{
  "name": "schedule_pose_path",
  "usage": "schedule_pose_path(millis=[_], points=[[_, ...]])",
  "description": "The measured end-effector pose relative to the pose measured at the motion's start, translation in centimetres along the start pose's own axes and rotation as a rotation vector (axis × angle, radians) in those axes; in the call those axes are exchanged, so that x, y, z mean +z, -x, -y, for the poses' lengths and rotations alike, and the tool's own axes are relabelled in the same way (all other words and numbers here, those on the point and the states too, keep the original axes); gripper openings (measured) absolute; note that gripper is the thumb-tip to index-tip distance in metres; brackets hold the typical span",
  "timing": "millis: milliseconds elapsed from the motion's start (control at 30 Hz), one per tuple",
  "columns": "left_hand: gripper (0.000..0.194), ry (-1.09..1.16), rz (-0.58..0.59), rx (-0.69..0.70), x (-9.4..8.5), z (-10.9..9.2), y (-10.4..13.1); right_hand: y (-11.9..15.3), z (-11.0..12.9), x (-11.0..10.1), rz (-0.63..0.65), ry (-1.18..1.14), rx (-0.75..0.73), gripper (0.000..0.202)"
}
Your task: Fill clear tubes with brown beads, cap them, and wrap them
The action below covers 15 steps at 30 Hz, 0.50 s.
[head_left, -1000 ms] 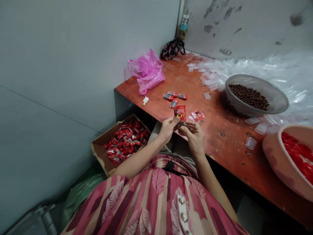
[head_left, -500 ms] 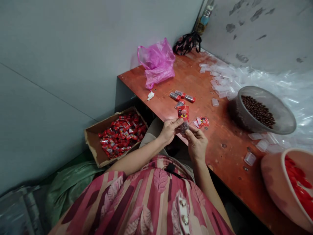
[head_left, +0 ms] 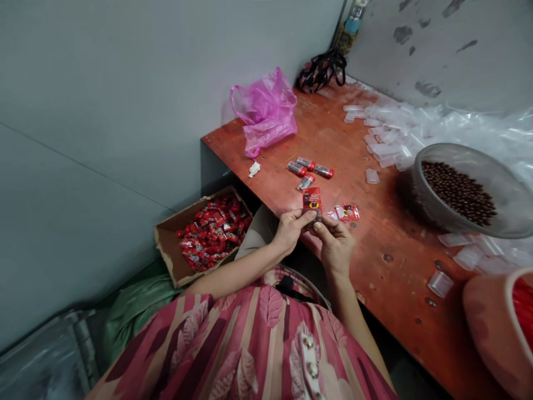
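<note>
Dim, cool, diffuse light leaves deep shadow beneath the surface (head_left: 375, 239). Pale glare streaks the clear plastic pieces (head_left: 441, 128) at upper right; wide-angle distortion stretches the pink tub (head_left: 487, 328) at lower right. Print on the red packet (head_left: 312, 198), centre, looks soft.

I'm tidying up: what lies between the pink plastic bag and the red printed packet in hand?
In the head view, four dark-filled tubes lie on the tabletop between the pink bag and the packet.

A crumpled, translucent pink plastic bag (head_left: 270, 105) lies near a small white scrap (head_left: 254, 169), with a black, pink-patterned fabric pouch (head_left: 316, 73) beside a clear, blue-banded bottle (head_left: 352, 25).
</note>
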<state>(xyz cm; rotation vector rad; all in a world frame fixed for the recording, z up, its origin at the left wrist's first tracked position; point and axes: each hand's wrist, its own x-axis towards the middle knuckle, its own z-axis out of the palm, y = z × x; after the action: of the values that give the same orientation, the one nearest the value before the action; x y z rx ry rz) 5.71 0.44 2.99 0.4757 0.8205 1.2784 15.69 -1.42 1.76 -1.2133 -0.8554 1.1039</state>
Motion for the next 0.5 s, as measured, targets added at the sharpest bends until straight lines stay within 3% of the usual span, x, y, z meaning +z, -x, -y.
schedule_pose_path(millis=[100,200,367,500], points=[[0.032,-0.030,-0.012,0.003,0.0,-0.2,0.0,-0.6,0.0,0.0,-0.011,0.016,-0.036,0.025],[0.034,0.007,0.013,-0.116,-0.3,-0.4,0.0,-1.3,0.1,-0.3,0.004,0.085,-0.077,0.026],[0.033,0.042,0.021,-0.210,-1.9,-1.5,0.1,-3.1,-0.1,0.4,0.206,0.117,-0.004,0.033],[0.027,0.025,-0.063,-0.183,-4.9,-3.3,1.3,-3.4,-0.6,2.8,0.448,0.183,0.026,0.036]])
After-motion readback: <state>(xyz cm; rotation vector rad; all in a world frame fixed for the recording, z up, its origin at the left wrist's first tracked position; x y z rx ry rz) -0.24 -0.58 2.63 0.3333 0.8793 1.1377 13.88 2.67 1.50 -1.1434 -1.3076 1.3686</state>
